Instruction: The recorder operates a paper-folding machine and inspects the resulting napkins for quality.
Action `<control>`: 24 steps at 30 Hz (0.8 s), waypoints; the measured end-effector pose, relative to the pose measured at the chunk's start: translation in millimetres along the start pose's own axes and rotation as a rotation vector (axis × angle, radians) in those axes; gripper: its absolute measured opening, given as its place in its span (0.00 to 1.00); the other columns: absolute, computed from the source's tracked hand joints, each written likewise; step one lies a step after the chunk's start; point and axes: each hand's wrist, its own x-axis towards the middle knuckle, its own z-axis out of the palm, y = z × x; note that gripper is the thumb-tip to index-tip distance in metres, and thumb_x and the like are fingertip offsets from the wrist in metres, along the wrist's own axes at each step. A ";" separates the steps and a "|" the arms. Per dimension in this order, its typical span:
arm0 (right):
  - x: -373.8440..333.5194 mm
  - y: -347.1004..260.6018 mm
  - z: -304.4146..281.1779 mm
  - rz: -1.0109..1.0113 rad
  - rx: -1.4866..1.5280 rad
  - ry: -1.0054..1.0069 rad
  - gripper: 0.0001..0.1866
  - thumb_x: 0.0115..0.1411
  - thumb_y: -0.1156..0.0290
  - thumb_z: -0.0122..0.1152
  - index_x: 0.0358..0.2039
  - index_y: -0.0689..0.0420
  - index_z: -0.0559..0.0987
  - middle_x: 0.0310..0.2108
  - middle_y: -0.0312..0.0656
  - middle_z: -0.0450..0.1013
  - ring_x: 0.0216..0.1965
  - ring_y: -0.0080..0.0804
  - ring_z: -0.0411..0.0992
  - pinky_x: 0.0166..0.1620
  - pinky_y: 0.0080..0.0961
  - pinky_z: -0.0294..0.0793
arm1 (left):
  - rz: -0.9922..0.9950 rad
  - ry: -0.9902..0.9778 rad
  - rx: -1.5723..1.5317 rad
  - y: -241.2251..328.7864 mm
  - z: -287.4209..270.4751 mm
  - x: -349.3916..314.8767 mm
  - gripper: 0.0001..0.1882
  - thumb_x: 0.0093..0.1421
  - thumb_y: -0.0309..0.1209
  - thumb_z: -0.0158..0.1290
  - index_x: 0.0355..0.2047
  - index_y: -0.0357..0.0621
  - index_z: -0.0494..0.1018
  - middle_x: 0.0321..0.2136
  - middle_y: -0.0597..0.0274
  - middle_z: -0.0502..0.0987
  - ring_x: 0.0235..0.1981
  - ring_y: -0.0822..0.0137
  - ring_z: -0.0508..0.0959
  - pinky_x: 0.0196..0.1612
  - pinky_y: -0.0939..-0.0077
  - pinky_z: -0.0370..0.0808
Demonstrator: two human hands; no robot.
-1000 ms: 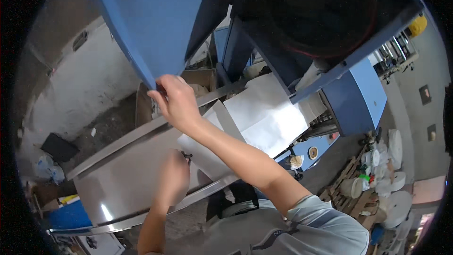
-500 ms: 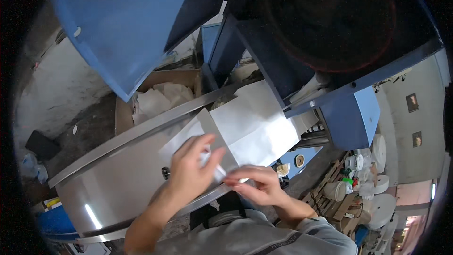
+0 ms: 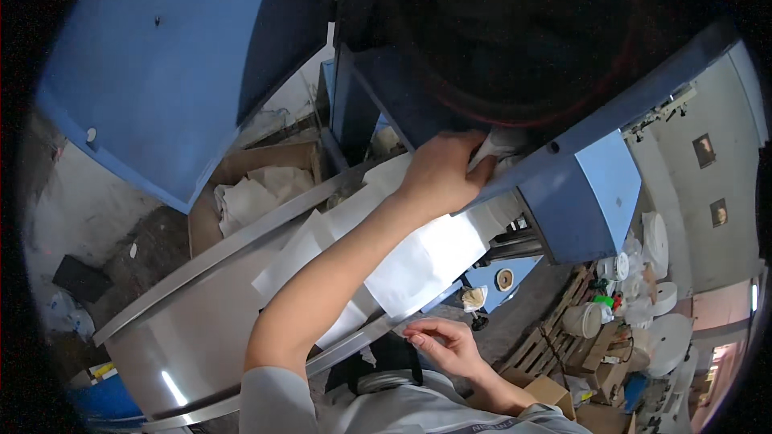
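My left hand (image 3: 450,167) reaches up across the metal tray to the dark opening of the blue machine. Its thumb and fingers close on a crumpled white sheet (image 3: 500,145) under the opening's lower edge; part of the grip is hidden. My right hand (image 3: 444,345) hovers in front of the tray's near rim, fingers slightly bent, thumb apart, nothing visible in it. White paper sheets (image 3: 418,261) lie overlapping on the long steel tray (image 3: 209,329). My left forearm covers part of them.
Over the tray stands the blue machine (image 3: 587,193), with a blue panel (image 3: 177,56) at upper left. Behind the tray is a cardboard box (image 3: 205,225) of crumpled white paper. Pallets (image 3: 555,317), buckets (image 3: 581,320) and white rolls (image 3: 669,345) stand at right.
My left hand has left the tray and risen to the white sheet at the machine's opening. The hands have parted; my right hand has moved slightly down, toward my body.
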 end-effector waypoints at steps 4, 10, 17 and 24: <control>4.3 0.1 -0.6 0.027 -0.014 -0.013 0.11 0.61 0.73 0.61 0.43 0.64 0.79 0.38 0.45 0.79 0.39 0.29 0.77 0.44 0.24 0.76 | 0.050 0.024 0.008 -5.1 -0.1 3.2 0.15 0.56 0.34 0.53 0.40 0.38 0.75 0.34 0.39 0.77 0.37 0.41 0.76 0.41 0.52 0.73; 3.8 0.7 5.3 0.007 -0.023 -0.026 0.12 0.60 0.72 0.62 0.42 0.64 0.80 0.40 0.45 0.79 0.40 0.27 0.77 0.44 0.23 0.76 | 0.012 0.016 0.043 -4.2 -5.5 -3.9 0.13 0.52 0.33 0.55 0.34 0.36 0.73 0.27 0.45 0.77 0.31 0.45 0.77 0.35 0.57 0.74; -9.9 0.4 11.1 -0.005 0.004 -0.044 0.12 0.61 0.72 0.61 0.44 0.63 0.79 0.40 0.45 0.78 0.40 0.27 0.77 0.43 0.23 0.76 | -0.014 0.121 -0.122 -23.8 -9.2 -30.2 0.15 0.48 0.33 0.61 0.34 0.39 0.76 0.27 0.49 0.78 0.27 0.58 0.79 0.31 0.71 0.73; -12.5 9.6 22.6 -0.040 -0.037 -0.050 0.12 0.61 0.72 0.61 0.44 0.63 0.79 0.40 0.46 0.78 0.39 0.28 0.77 0.42 0.23 0.76 | -0.038 -0.057 -0.088 -2.6 -20.3 -18.4 0.14 0.51 0.34 0.59 0.35 0.38 0.75 0.30 0.45 0.77 0.31 0.50 0.78 0.32 0.63 0.73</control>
